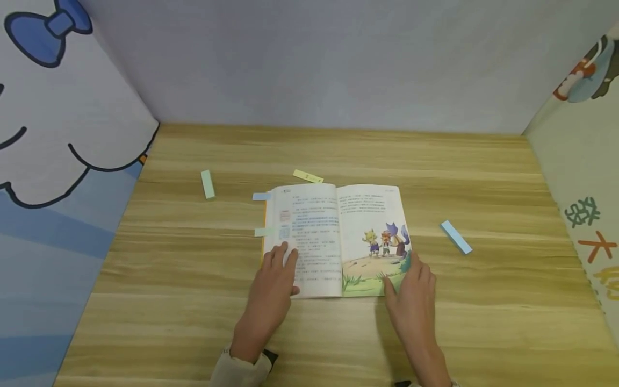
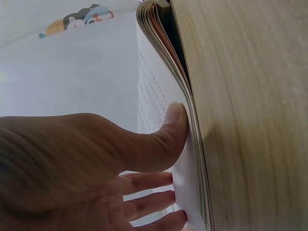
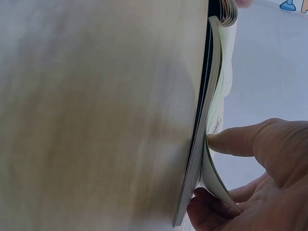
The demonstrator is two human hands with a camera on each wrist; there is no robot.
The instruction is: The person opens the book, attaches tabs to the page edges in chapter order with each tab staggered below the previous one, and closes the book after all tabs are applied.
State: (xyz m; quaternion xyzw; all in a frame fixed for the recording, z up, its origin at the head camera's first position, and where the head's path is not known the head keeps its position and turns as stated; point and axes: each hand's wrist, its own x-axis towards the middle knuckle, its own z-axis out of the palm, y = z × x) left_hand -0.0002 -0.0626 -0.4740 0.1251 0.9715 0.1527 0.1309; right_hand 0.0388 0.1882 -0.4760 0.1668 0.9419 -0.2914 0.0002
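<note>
- The book (image 1: 316,217) lies open at the centre of the head view, on the wood-grain table (image 1: 169,301).
- The left hand (image 1: 271,282), lower centre of the head view, rests on the left page (image 1: 316,263), fingers stretched out and relaxed. In the left wrist view the thumb (image 2: 161,147) presses near the page's bottom edge.
- The right hand (image 1: 413,295), right of it, is at the book's lower right corner. In the right wrist view it pinches a leaf (image 3: 216,182), thumb on one face and fingertips behind; the leaf bows away from the pages below it.
- The right page (image 1: 362,207) has text at its top and a drawing (image 1: 386,242) of cartoon animals below.
- A blue tab (image 1: 261,196) and, lower, a pale green tab (image 1: 263,232) stick out from the book's left edge.
- A yellow strip (image 1: 308,176) lies at the book's top edge; whether they touch, I cannot tell.
- A green strip (image 1: 207,184) lies in the upper left of the table, apart from the book.
- A blue strip (image 1: 455,237) lies tilted, right of the book.
- A grey wall (image 1: 338,64) fills the top of the frame.
- A light sleeve (image 1: 242,371) shows at the bottom edge.
</note>
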